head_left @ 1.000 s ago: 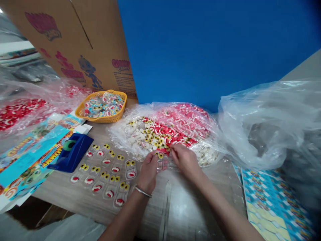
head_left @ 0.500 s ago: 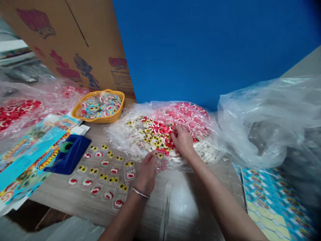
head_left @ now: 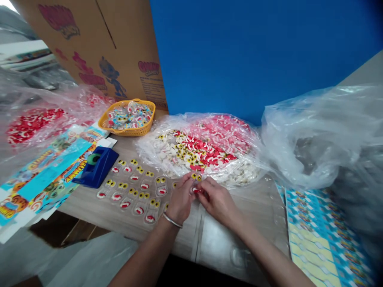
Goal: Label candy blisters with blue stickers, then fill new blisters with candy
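My left hand (head_left: 179,201) grips a small clear plastic blister tray (head_left: 196,177) with two yellow-and-black gummy eyes in its upper end. The fingers of my right hand (head_left: 218,201) pinch a red-and-white gummy mouth (head_left: 196,190) at the lower part of that tray. Just beyond both hands lies an opened clear bag (head_left: 155,153) full of loose gummy eyes and red-and-white mouths (head_left: 206,151). To the left of my left hand, several filled blister trays (head_left: 150,217) lie in rows on the table, each with eyes and a mouth.
A yellow basket (head_left: 127,131) of packed candies stands at the back left. Nearby are a blue tape dispenser (head_left: 100,167), printed cardboard (head_left: 44,171) and another gummy bag (head_left: 36,123). A carton (head_left: 125,40) and blue panel (head_left: 254,56) rise behind. Printed sheets (head_left: 314,239) lie right.
My right hand has drawn back from the gummy pile to the blister tray in my left hand, bringing a red-and-white mouth. The camera view has shifted slightly.
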The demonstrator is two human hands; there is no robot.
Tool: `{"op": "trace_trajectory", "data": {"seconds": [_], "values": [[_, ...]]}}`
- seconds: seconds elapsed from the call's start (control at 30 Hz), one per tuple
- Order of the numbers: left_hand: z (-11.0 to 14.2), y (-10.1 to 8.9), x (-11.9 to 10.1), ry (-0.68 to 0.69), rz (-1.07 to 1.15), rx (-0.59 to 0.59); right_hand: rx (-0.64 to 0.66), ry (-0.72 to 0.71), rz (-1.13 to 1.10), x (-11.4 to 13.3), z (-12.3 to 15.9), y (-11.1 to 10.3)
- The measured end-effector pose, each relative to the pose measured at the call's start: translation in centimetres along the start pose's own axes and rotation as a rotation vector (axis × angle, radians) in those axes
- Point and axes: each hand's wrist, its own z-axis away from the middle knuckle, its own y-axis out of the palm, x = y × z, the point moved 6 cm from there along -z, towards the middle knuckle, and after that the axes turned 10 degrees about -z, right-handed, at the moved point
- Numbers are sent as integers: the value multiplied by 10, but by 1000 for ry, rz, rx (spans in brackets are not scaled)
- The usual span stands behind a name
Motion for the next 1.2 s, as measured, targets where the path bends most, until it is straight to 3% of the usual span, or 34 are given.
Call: {"op": "trace_trajectory", "data": {"seconds": [0.1, 0.2, 0.37, 0.47, 0.7, 0.83, 1.03, 1.2], "values": [[12, 4, 2, -57, 66, 29, -53, 1, -78, 2, 10, 0], [20, 6, 2, -83, 94, -13, -97, 30, -232, 0, 21, 2], [28, 9, 0, -117, 155, -44, -277, 253, -703, -25, 32, 0], [32, 12, -2, -110, 136, -30, -332, 356, -871, -37, 35, -2], [29, 12, 3, -45, 48, -49, -241, 369, -902, -38, 38, 7], [25, 9, 8, -54, 18, -48, -300, 357, -928, -39, 37, 5], [21, 10, 5, -23, -37, 11, -245, 519, -1258, -38, 37, 10], [19, 9, 3, -34, -27, 0, -292, 617, -1401, -42, 39, 17]]}}
